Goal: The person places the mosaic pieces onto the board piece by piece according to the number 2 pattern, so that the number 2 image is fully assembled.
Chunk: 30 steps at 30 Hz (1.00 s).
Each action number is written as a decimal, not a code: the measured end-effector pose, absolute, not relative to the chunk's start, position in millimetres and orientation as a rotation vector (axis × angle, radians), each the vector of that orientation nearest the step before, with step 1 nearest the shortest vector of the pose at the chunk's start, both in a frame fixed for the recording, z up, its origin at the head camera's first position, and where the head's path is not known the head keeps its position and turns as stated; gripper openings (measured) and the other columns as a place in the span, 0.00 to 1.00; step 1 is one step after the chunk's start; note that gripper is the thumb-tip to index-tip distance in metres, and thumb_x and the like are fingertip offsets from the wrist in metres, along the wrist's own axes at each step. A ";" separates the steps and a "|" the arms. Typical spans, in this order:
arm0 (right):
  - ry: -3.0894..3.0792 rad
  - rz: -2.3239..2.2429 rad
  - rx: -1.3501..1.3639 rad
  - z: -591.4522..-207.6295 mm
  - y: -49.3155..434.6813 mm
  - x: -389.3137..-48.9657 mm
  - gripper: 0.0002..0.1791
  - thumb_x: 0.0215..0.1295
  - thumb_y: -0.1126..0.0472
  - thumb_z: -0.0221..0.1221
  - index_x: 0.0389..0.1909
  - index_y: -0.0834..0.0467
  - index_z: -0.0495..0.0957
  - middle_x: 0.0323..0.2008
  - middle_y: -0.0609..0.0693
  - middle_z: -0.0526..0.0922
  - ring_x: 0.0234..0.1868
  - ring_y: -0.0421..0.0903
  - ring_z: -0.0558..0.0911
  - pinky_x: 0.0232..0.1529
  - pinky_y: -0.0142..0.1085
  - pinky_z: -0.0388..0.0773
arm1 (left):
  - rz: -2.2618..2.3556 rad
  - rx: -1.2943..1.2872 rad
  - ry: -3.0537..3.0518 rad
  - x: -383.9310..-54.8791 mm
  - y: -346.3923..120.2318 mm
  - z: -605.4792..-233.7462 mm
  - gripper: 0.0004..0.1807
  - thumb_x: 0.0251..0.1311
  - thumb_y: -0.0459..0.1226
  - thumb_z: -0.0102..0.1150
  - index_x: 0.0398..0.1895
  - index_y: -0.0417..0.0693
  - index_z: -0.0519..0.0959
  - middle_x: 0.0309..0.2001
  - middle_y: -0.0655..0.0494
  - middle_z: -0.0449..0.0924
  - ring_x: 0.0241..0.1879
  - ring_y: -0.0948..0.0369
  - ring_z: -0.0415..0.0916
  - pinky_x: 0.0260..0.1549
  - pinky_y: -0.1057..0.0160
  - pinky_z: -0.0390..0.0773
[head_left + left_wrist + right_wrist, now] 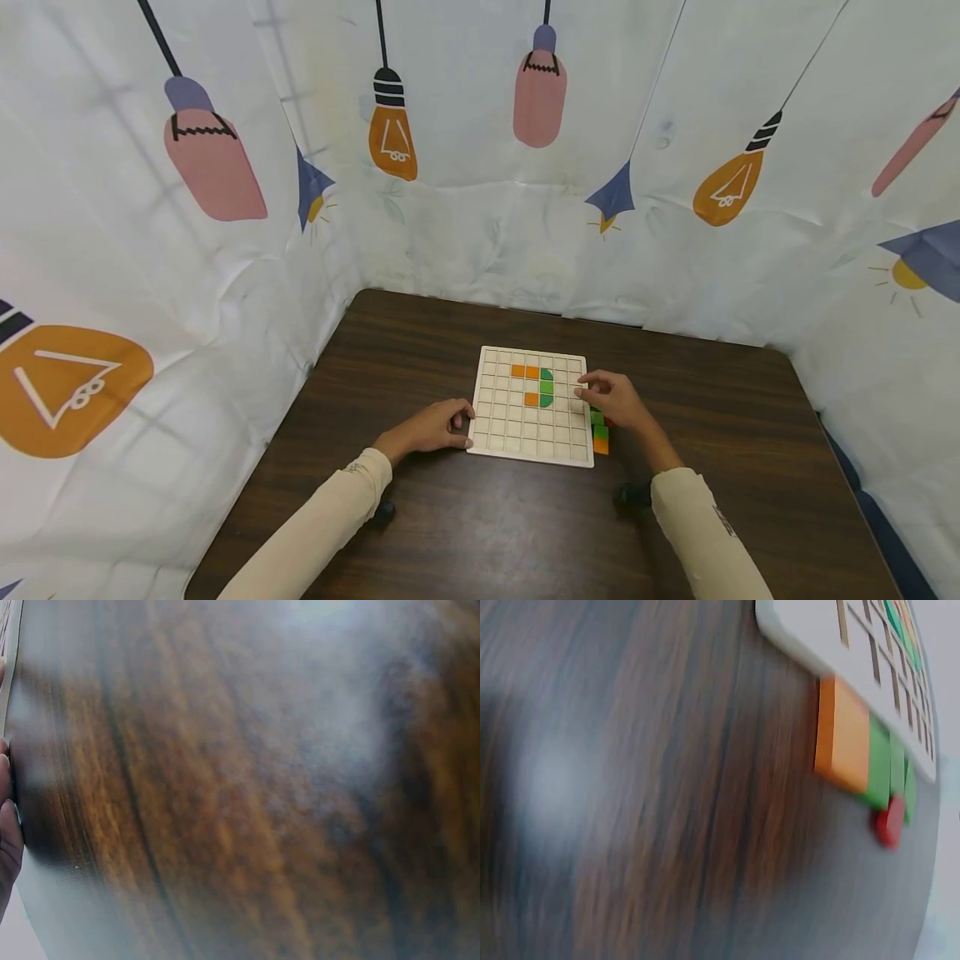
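A cream square grid board [510,425] lies on the brown table. Set in its cells are orange square tiles [518,371], a green square tile [546,387] and green round-edged tiles [546,401]. At the board's left edge, my left hand [431,427] rests with its fingertips and thumb touching the rim. My right hand [611,398] hovers over the right edge, thumb and forefinger slightly apart and no tile showing between them. Close below that hand, an orange tile [847,739], green tiles [880,761] and a red piece [889,823] lie along the board's side.
The dark wooden table [510,533] reaches back to a white curtain [465,225] printed with lamps and bulbs, which also hangs along the left and right. A small dark object [632,495] is beside the right forearm, and another dark object [382,512] by the left sleeve.
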State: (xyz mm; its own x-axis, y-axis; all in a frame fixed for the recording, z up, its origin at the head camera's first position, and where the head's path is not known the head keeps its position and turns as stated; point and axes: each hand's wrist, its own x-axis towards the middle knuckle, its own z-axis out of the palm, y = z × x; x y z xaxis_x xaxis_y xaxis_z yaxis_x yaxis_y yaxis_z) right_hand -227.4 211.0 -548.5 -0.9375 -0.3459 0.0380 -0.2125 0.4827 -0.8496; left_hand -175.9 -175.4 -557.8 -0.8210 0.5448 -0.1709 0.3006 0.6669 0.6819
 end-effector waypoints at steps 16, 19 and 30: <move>2.782 -1.204 -0.243 -566.0 255.5 -214.9 0.14 0.64 0.57 0.68 0.47 0.60 0.83 0.34 0.50 0.82 0.34 0.45 0.77 0.34 0.37 0.71 | 0.938 0.661 2.529 -175.1 -176.9 -559.2 0.24 0.60 0.45 0.71 0.56 0.51 0.75 0.39 0.58 0.72 0.33 0.63 0.69 0.36 0.61 0.71; 2.782 -1.152 -0.222 -569.1 255.0 -214.8 0.14 0.65 0.56 0.67 0.47 0.59 0.82 0.35 0.50 0.82 0.36 0.46 0.77 0.38 0.39 0.71 | 0.934 0.666 2.532 -175.2 -176.8 -559.6 0.24 0.60 0.46 0.71 0.56 0.51 0.75 0.39 0.58 0.72 0.33 0.63 0.69 0.37 0.61 0.71; 2.703 -1.100 -0.293 -569.0 264.0 -213.7 0.14 0.63 0.55 0.69 0.45 0.59 0.83 0.35 0.51 0.81 0.38 0.46 0.75 0.41 0.40 0.69 | 0.934 0.667 2.535 -175.0 -177.0 -559.7 0.23 0.60 0.45 0.71 0.56 0.51 0.75 0.39 0.57 0.72 0.34 0.63 0.69 0.38 0.61 0.71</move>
